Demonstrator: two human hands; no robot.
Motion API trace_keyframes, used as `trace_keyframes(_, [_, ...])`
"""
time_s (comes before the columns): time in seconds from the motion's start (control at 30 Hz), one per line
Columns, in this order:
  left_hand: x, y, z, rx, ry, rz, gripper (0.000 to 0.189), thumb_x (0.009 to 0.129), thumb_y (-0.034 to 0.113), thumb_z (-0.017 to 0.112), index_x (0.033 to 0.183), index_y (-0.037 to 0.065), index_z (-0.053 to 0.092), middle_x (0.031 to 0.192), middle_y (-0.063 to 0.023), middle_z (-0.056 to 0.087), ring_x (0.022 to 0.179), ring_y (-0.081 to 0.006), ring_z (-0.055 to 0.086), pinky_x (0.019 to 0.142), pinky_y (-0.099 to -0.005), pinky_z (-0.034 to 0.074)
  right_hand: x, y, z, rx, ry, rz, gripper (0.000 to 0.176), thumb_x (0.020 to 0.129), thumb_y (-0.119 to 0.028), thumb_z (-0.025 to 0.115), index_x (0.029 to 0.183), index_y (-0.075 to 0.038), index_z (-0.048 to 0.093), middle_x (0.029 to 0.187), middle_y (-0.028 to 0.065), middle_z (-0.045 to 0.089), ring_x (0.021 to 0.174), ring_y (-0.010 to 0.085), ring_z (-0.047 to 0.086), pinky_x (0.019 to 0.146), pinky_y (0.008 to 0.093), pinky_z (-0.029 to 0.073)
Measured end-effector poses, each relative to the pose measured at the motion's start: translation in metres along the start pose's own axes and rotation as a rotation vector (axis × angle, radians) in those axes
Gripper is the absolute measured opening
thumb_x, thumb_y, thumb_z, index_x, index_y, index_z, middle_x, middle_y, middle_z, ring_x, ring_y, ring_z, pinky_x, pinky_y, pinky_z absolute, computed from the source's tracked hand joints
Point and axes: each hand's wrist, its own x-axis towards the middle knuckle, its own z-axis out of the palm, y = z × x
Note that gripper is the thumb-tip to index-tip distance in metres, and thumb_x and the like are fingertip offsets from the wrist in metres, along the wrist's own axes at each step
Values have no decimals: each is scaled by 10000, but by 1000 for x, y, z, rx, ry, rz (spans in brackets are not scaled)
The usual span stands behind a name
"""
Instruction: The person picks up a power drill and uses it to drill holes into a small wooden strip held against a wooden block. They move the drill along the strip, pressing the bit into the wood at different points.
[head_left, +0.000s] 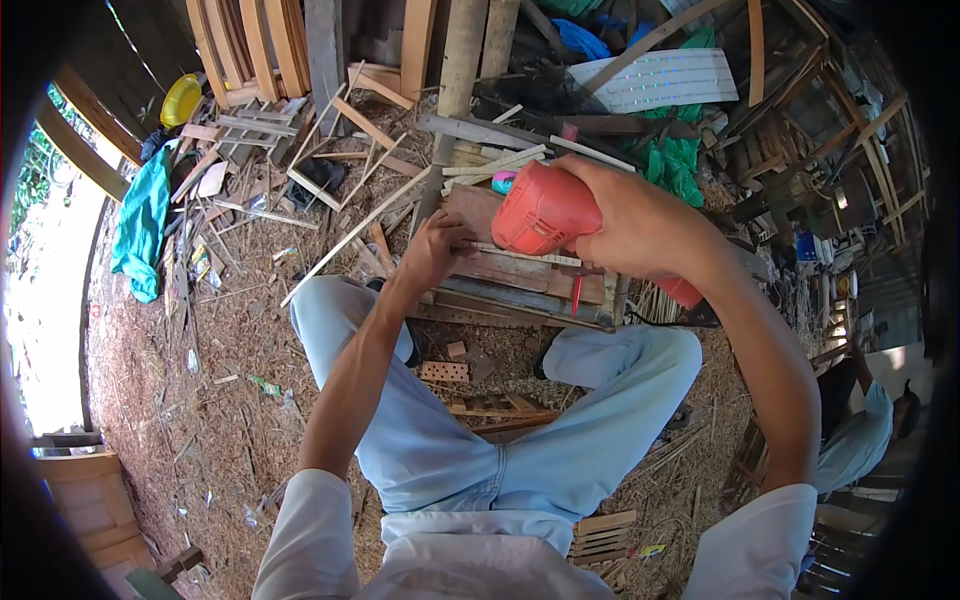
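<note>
My right hand (625,215) is wrapped round a red power tool (540,212), held over a low wooden work surface (590,285) between my knees. My left hand (437,245) rests at the left side of that surface, its fingers bent together near the end of a thin light wooden strip; what they hold, if anything, is too small to make out. The strip runs under the power tool, which hides part of it. A small red pointed item (576,295) lies on the boards at the right.
Thin sticks and frame pieces (345,150) litter the ground at the upper left, near a teal cloth (143,225) and a yellow helmet-like item (181,101). A drilled block (444,371) lies between my feet. Another person (858,430) is at the far right.
</note>
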Motion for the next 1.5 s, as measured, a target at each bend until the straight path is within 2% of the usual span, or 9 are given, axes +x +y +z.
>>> trace_keyframes(0.07, [0,-4,2,-9,-15,-3,213,705,134,815,878,44,729,928,-53,668,904,-270,585,828,-394,468,2,-3,-4,62,-72,62,685,732,-71,640,1387,-49,442,1004,194,677,787,290,687,717,384,538])
trace_keyframes(0.1, [1,-3,1,-17,-26,-8,212,712,146,812,882,49,731,938,-56,669,915,-272,587,833,-395,469,4,-2,-4,65,-72,64,685,732,-71,640,1387,-49,442,1004,194,677,787,290,687,717,384,538])
trace_keyframes(0.17, [0,2,-1,6,-35,-37,218,716,156,810,893,57,733,940,-55,670,924,-272,589,837,-397,469,8,-1,-1,25,-56,41,674,733,-65,629,1380,-42,444,943,171,680,686,242,672,643,369,533])
trace_keyframes(0.47, [0,8,-5,55,-33,-41,257,712,171,810,940,80,733,947,-54,671,944,-270,594,842,-406,472,10,-3,-5,45,-92,102,642,741,-38,615,1360,-21,446,890,146,668,624,198,642,543,343,516])
trace_keyframes(1.0, [1,2,-3,30,-27,18,221,713,99,792,913,46,713,939,-87,667,919,-300,598,824,-409,485,14,-2,-2,31,-61,82,678,734,-14,615,1387,-37,435,907,140,670,629,193,638,548,344,512])
trace_keyframes(1.07, [1,2,-2,22,-29,17,226,711,96,791,915,44,710,936,-85,664,919,-299,594,828,-409,483,13,-11,-8,118,-166,214,684,733,-15,622,1390,-45,435,908,130,671,623,184,633,551,337,513])
trace_keyframes(1.17, [3,4,-4,18,-29,14,234,705,88,786,918,40,702,932,-81,657,915,-296,584,832,-408,480,17,-2,0,11,-82,97,683,732,-17,627,1387,-46,436,904,121,670,611,174,625,545,327,511])
trace_keyframes(1.3, [3,4,-3,27,-15,19,204,684,42,734,882,38,689,916,-68,637,928,-288,576,844,-390,480,15,-9,-6,80,-146,175,680,733,-18,629,1384,-46,436,902,120,669,611,170,625,546,325,511])
trace_keyframes(1.5, [4,11,-5,105,-3,21,216,696,66,765,902,58,702,945,-52,626,935,-268,551,859,-380,460,15,-7,-5,38,-117,155,683,729,-24,637,1382,-42,437,901,124,669,609,174,622,553,324,512])
